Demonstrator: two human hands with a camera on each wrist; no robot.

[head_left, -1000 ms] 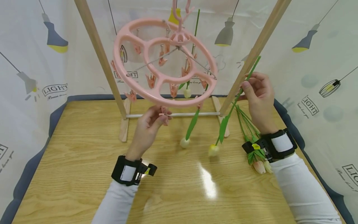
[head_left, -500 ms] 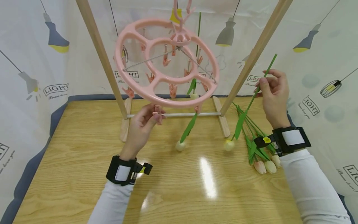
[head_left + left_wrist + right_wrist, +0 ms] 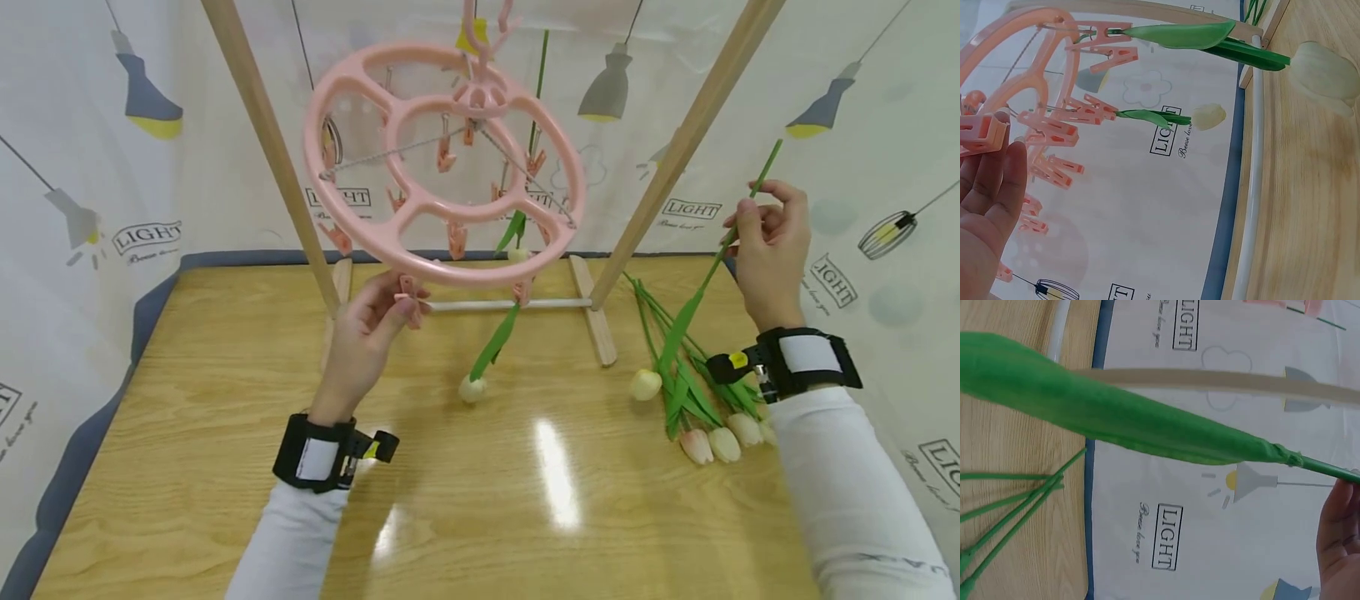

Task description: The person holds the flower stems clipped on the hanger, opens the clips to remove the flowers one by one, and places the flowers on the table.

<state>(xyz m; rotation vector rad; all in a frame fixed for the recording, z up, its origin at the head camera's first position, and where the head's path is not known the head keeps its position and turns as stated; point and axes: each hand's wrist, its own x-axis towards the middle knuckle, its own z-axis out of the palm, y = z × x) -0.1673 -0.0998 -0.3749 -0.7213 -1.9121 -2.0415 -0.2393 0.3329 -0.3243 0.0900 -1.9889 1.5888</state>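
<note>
A pink round clip hanger point(image 3: 390, 237) hangs within a wooden frame. At its near rim my left hand point(image 3: 360, 333) pinches a pink clothespin point(image 3: 407, 287) between thumb and fingers; this clothespin point(image 3: 982, 132) also shows in the left wrist view. My right hand point(image 3: 776, 246), right of the frame, pinches the upper stem of a tulip point(image 3: 681, 325), whose pale yellow head points down. Its long green leaf point(image 3: 1129, 419) fills much of the right wrist view. Two white tulips hang head-down from other clothespins, one near point(image 3: 495, 343) and one farther back point(image 3: 516, 233).
Several more tulips point(image 3: 723, 444) lie in a bunch on the wooden table point(image 3: 480, 517), at the right. The frame's posts point(image 3: 693, 125) rise on both sides, joined low by a white bar point(image 3: 517, 305). A lamp-printed cloth point(image 3: 885, 208) stands behind.
My right hand has moved right with its tulip, away from the frame's post and over the lying bunch. My left hand has shifted slightly left with the clothespin, and the hanger has turned a little.
</note>
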